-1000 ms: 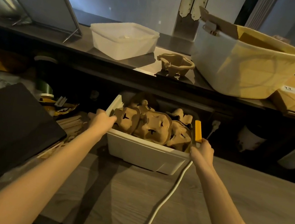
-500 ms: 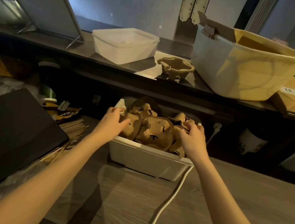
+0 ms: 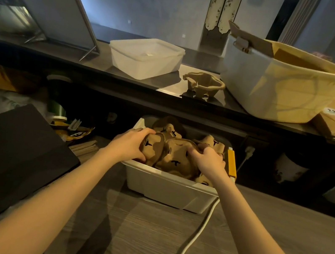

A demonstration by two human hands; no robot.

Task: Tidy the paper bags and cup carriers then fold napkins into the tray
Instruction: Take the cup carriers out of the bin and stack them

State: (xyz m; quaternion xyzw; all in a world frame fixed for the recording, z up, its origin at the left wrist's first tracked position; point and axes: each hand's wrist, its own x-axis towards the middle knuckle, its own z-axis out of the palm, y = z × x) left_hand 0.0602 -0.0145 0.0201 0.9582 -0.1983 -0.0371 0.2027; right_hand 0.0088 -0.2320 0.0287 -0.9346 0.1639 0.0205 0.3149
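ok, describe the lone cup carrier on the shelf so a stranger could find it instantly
Find the dark upper shelf. On it, a lidded white tub sits left and a big cream bin right; the lone cup carrier stands between them. It is brown moulded pulp and the only carrier outside the lower white box.

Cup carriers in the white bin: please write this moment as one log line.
left hand: grips cup carriers | right hand: grips cup carriers | white bin: on table
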